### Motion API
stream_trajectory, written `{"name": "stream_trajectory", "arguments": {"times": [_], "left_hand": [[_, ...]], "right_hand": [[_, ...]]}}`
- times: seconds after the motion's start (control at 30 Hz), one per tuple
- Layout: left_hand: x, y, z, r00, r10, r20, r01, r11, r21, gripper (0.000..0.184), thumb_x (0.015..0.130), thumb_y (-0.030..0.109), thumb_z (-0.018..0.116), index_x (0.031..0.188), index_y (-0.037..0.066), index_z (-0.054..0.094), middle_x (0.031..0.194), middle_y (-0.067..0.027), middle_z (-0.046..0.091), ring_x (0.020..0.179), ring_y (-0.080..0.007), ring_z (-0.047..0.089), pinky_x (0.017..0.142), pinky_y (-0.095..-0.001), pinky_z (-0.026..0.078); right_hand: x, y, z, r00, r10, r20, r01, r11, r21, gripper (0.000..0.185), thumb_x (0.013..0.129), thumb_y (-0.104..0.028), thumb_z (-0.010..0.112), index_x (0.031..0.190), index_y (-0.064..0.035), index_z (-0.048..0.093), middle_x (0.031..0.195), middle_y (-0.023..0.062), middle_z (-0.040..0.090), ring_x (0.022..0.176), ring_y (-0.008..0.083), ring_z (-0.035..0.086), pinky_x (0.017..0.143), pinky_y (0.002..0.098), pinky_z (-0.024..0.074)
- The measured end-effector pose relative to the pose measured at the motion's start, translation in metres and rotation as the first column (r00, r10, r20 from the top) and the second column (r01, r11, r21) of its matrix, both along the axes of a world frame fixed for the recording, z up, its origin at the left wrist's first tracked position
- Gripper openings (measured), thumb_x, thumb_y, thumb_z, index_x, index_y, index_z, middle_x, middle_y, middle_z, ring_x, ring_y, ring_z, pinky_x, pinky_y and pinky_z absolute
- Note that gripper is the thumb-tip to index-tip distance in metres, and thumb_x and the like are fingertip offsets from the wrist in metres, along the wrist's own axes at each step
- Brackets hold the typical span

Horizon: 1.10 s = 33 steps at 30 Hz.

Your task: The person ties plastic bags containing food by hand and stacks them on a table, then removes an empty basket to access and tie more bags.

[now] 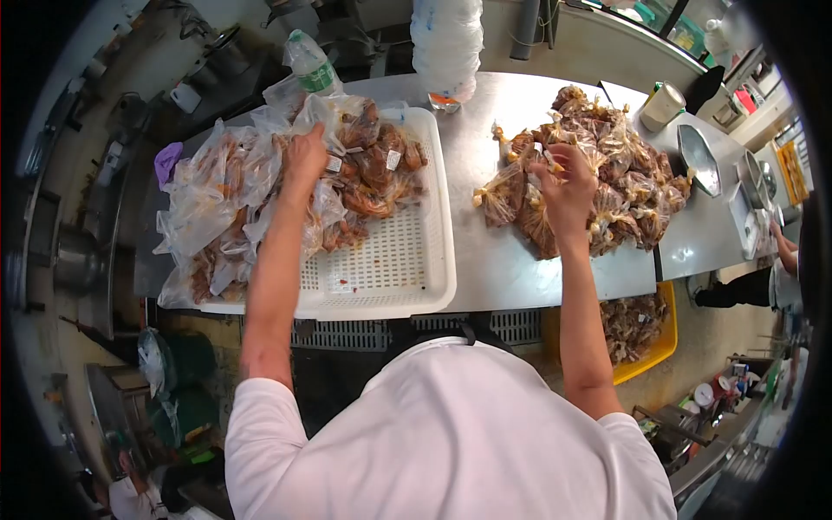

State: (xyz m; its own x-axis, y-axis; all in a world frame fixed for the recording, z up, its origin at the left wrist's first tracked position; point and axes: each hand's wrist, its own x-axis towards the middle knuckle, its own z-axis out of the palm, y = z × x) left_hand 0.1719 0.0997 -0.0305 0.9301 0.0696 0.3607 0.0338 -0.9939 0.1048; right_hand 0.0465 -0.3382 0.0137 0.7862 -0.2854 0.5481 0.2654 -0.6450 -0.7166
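Hands (305, 158) (569, 189) at bagged meat (374, 170), white labels (393, 160) illegible, green-labelled bottle (313, 68)

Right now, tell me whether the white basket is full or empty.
The white basket is partly filled: bagged food is heaped at its left and far side, but its perforated floor shows at the near right.

White basket (440, 217); yellow crate (669, 325); purple cloth (169, 163); reddish-brown meat (637, 160); green-labelled bottle (312, 65)

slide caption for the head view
Left hand at clear plastic bags in white plastic basket, right hand at brown-filled tied bags.
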Motion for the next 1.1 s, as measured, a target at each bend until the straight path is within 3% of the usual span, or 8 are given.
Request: {"name": "stream_trajectory", "arguments": {"times": [0.4,0.47,0.53,0.63,0.7,0.83,1.0,1.1], "left_hand": [[-0.117,-0.041,0.162,0.844,-0.537,0.005,0.479,0.749,-0.457,0.017,0.084,0.012,0.077,0.088,-0.002,0.068,0.078,-0.0099,0.061,0.066,-0.0182,0.058,0.062,-0.0334,0.046],[-0.123,-0.032,0.136,0.836,-0.547,-0.051,0.456,0.742,-0.491,0.017,0.084,0.010,0.077,0.086,-0.003,0.067,0.076,-0.0065,0.060,0.066,-0.0139,0.056,0.060,-0.0309,0.044],[-0.129,-0.016,0.101,0.827,-0.553,-0.097,0.429,0.734,-0.526,0.018,0.084,0.008,0.077,0.084,-0.004,0.065,0.074,-0.0031,0.058,0.067,-0.0097,0.054,0.059,-0.0284,0.043],[-0.134,0.008,0.062,0.837,-0.397,-0.376,0.283,0.903,-0.324,0.018,0.082,0.006,0.079,0.080,-0.004,0.064,0.084,-0.0044,0.062,0.070,-0.0100,0.057,0.061,-0.0280,0.047],[-0.148,-0.005,0.037,0.898,-0.437,-0.056,0.212,0.539,-0.815,0.024,0.078,0.013,0.084,0.084,-0.002,0.067,0.089,-0.0075,0.062,0.074,-0.0184,0.062,0.067,-0.0314,0.051],[-0.149,-0.088,0.000,0.824,-0.530,0.200,0.528,0.590,-0.611,0.026,0.075,0.007,0.083,0.095,0.000,0.069,0.091,-0.0086,0.066,0.079,-0.0246,0.067,0.070,-0.0326,0.054],[-0.142,-0.104,0.038,0.874,-0.475,0.101,0.360,0.494,-0.791,0.017,0.078,-0.001,0.077,0.089,0.001,0.063,0.074,-0.0010,0.062,0.070,-0.0116,0.059,0.063,-0.0287,0.049],[-0.147,-0.122,0.073,0.839,-0.512,0.181,0.422,0.405,-0.811,0.017,0.080,-0.009,0.071,0.086,0.004,0.061,0.080,0.0064,0.058,0.072,-0.0023,0.050,0.062,-0.0229,0.044]], "right_hand": [[0.026,0.163,0.036,0.665,0.744,0.064,-0.746,0.666,0.012,0.050,0.076,-0.002,0.077,0.123,-0.0166,0.068,0.141,0.0172,0.047,0.126,0.0382,0.052,0.104,0.0457,0.0484],[0.048,0.171,-0.003,0.700,0.712,-0.056,-0.648,0.601,-0.468,0.045,0.074,-0.006,0.078,0.117,-0.0166,0.072,0.141,0.0188,0.048,0.128,0.0430,0.047,0.105,0.0478,0.0468],[0.070,0.159,-0.054,0.523,0.658,-0.542,-0.852,0.407,-0.329,0.033,0.072,-0.013,0.082,0.105,-0.0130,0.076,0.129,0.0174,0.059,0.125,0.0380,0.051,0.102,0.0473,0.0473],[0.057,0.133,-0.022,0.425,0.649,-0.631,-0.904,0.337,-0.263,0.021,0.072,-0.012,0.082,0.091,-0.0059,0.074,0.103,0.0162,0.069,0.106,0.0340,0.062,0.089,0.0450,0.0515],[0.039,0.132,-0.007,0.508,0.681,-0.528,-0.807,0.590,-0.016,0.020,0.076,-0.011,0.082,0.084,0.0016,0.068,0.083,0.0150,0.068,0.087,0.0290,0.067,0.076,0.0408,0.0527],[0.021,0.166,-0.019,0.489,0.865,-0.115,-0.870,0.492,0.003,0.018,0.075,-0.007,0.083,0.083,0.0032,0.070,0.080,0.0137,0.067,0.075,0.0288,0.067,0.069,0.0388,0.0528],[-0.001,0.131,-0.037,0.673,0.733,0.098,-0.734,0.646,0.210,0.111,0.066,-0.040,0.093,0.153,-0.0108,0.031,0.158,0.0118,0.037,0.140,0.0263,0.042,0.113,0.0452,0.0390],[-0.009,0.157,-0.069,0.670,0.728,0.146,-0.722,0.594,0.354,0.104,0.066,-0.031,0.094,0.149,-0.0083,0.036,0.151,0.0163,0.041,0.137,0.0273,0.044,0.112,0.0439,0.0384]]}}
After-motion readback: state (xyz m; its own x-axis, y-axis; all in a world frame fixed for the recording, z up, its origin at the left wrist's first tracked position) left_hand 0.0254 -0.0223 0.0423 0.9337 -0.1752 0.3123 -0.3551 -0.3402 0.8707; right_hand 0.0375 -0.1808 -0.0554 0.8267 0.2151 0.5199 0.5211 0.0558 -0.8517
